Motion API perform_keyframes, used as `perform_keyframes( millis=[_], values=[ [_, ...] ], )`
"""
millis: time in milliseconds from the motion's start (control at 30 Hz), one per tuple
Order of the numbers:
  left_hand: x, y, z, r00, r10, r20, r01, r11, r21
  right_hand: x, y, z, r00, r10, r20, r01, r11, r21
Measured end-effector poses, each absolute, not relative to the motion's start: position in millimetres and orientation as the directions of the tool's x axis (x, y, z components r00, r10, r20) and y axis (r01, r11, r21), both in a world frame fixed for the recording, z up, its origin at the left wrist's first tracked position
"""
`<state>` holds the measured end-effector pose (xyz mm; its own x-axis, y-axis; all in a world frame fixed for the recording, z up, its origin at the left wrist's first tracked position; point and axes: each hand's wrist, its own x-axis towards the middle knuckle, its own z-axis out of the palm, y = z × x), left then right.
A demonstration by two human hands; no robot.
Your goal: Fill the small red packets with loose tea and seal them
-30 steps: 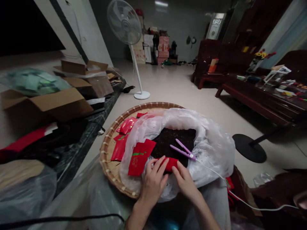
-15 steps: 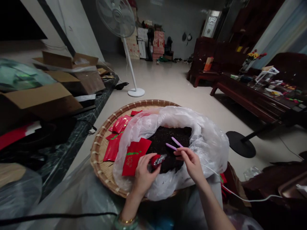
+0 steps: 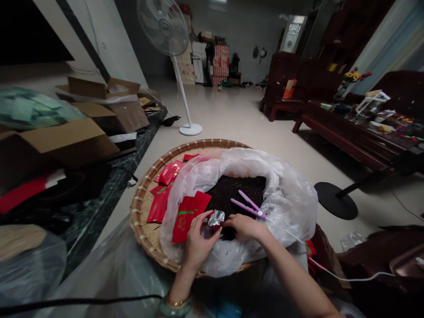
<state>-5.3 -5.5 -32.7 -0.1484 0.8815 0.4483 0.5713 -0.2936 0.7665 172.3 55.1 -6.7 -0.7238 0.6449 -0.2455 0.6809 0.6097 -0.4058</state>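
Foil packet [image 3: 216, 217], between left hand [image 3: 199, 247], right hand [image 3: 244, 227]

Home living room, glossy tiled floor [image 3: 238, 115], bit of a mess
Carved dark-wood armchair [image 3: 285, 84], low wooden coffee table [image 3: 344, 137], pedestal fan [image 3: 164, 26], cartons [image 3: 220, 62] piled by the far wall

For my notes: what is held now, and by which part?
The left hand grips a red packet with a foil top by its lower red part. Whether the right hand, beside it, holds it cannot be told.
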Motion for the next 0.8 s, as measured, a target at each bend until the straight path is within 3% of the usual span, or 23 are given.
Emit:
perform_keyframes(
  millis=[100, 333, 633, 800],
  values=[
    [-4, -5, -32, -0.131, 0.88, 0.457, 0.584, -0.304, 0.753, 173, 58, -7, -0.742, 0.611, -0.275, 0.668, 0.645, -0.371],
    [-4, -5, -33, -0.107, 0.887, 0.45, 0.584, -0.31, 0.75, 174, 57, -9, -0.682, 0.68, -0.269, 0.725, 0.584, -0.365],
    [-2, -1, -37, -0.107, 0.875, 0.473, 0.587, -0.328, 0.74, 180, 53, -4, -0.615, 0.762, -0.202, 0.726, 0.448, -0.522],
    [1, 0, -35, -0.101, 0.869, 0.485, 0.596, -0.337, 0.729, 190, 56, 34, -0.559, 0.827, -0.062, 0.665, 0.402, -0.629]
  ],
)
